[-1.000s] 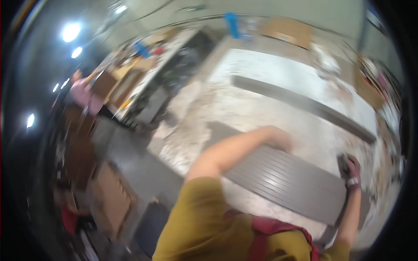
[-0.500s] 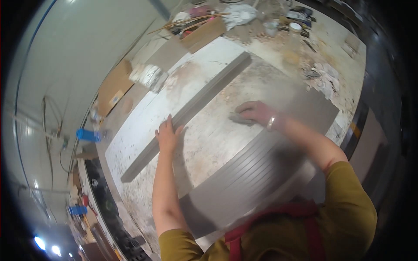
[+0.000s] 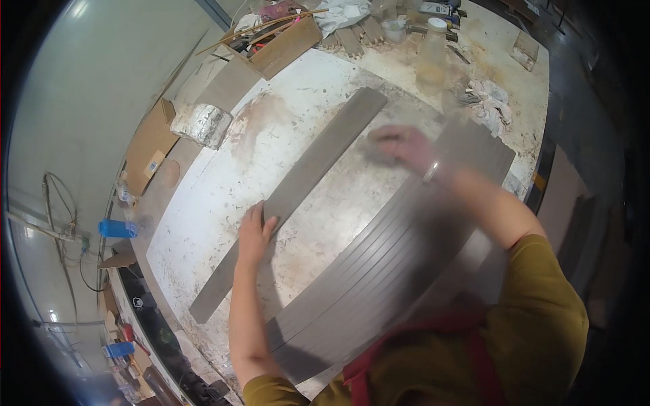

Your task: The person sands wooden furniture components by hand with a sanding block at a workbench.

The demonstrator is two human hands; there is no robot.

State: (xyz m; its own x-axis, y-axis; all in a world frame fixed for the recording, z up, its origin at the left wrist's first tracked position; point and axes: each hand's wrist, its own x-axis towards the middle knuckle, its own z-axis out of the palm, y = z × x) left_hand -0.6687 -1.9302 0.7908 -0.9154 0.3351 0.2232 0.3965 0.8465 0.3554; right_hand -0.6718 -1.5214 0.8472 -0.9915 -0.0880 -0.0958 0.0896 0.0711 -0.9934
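Observation:
A long grey plank point(image 3: 318, 149) lies slantwise across the white worktop, its broad face up. My left hand point(image 3: 254, 233) spans its middle, fingertips at the far edge and thumb along the near edge. Just right of the plank's far half, my right hand point(image 3: 409, 147) is closed around a small grey pad point(image 3: 379, 150). Motion smears that hand and the pad; whether the pad touches the plank I cannot tell. Close to my body, several similar grey planks point(image 3: 365, 271) lie side by side, partly under my right forearm.
The white worktop point(image 3: 203, 230) is stained and dusty. At the back stand an open cardboard box point(image 3: 288, 51) with sticks and a jar with a white lid point(image 3: 432, 61). A crumpled cloth point(image 3: 491, 105) lies at right, a white wrapped block point(image 3: 202, 125) at left.
The plank now shows a flat broad face instead of its ridged side. My left hand still spans it. My right hand has lifted slightly and blurs more. The whole view has shifted a little.

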